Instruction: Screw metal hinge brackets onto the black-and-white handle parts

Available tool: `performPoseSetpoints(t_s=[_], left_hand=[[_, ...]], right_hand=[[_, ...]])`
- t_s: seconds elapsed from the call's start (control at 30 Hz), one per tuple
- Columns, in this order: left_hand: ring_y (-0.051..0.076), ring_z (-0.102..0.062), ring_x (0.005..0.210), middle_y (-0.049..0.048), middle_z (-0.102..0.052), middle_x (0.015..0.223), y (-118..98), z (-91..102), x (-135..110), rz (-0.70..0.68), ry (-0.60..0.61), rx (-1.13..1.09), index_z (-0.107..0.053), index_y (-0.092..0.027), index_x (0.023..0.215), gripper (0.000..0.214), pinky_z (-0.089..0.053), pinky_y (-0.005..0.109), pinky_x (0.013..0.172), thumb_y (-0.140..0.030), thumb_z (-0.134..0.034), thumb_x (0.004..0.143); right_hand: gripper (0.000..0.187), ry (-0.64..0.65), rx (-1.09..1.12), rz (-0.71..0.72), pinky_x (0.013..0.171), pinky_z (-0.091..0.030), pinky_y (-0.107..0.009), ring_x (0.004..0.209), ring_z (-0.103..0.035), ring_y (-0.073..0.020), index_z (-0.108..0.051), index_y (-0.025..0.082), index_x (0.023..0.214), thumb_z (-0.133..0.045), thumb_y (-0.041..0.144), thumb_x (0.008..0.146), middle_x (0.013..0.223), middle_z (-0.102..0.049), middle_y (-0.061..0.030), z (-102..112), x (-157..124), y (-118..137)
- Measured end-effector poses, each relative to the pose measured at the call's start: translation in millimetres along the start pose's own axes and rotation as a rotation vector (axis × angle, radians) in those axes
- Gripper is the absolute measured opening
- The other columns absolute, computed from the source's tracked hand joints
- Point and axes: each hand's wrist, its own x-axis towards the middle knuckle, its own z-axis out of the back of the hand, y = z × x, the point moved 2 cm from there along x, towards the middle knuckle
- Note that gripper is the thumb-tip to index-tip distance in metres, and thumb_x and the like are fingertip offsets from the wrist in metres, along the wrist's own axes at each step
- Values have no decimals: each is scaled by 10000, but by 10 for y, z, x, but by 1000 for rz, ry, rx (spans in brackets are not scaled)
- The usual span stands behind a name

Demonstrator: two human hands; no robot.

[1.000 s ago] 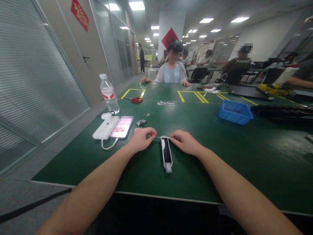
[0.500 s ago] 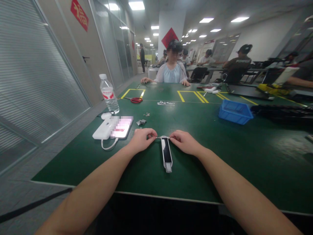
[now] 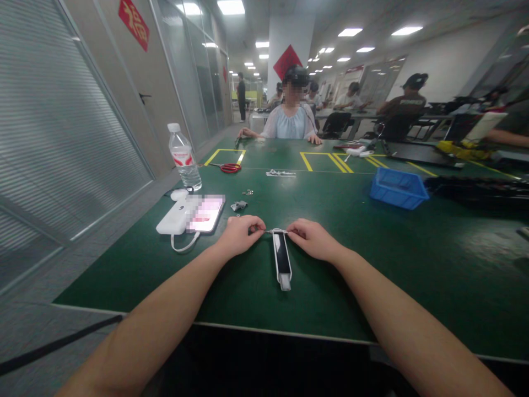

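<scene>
A narrow white holder with a black insert [image 3: 282,261] lies lengthwise on the green table [image 3: 372,264] in front of me. Across its far end runs a thin metal pin [image 3: 273,231]. My left hand [image 3: 239,234] pinches the pin's left end with curled fingers. My right hand [image 3: 312,239] pinches its right end in the same way. Both hands rest on the table surface.
A phone [image 3: 205,213] on a white power bank [image 3: 176,219] lies left of my hands, with a water bottle [image 3: 184,158] behind. Small metal parts [image 3: 238,206], red scissors [image 3: 230,168] and a blue bin [image 3: 397,189] sit farther off. A person [image 3: 290,118] sits opposite.
</scene>
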Motion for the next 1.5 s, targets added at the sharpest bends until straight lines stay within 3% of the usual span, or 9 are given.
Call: performPoseSetpoints(t_s=[0.77,1.5], left_hand=[[134,-617,743,12,-696,823,-29,2,-7,-29,-21,-62,-645,-179,870,121,-470,286,761,-194,-575,772],[160,-619,839,4,-693,895,-32,-24,10,-134,-32,38,-638,-192,913,126,-406,315,830,-183,-616,789]], right_hand=[[135,5,4,1,647,-393,-263,684,-494,-130,-651,164,868,-519,188,864,766,-570,-29,-7,4,-12],[144,0,-12,6,652,-385,-264,681,-490,-131,-646,162,867,-506,192,874,756,-555,-25,-11,0,-19]])
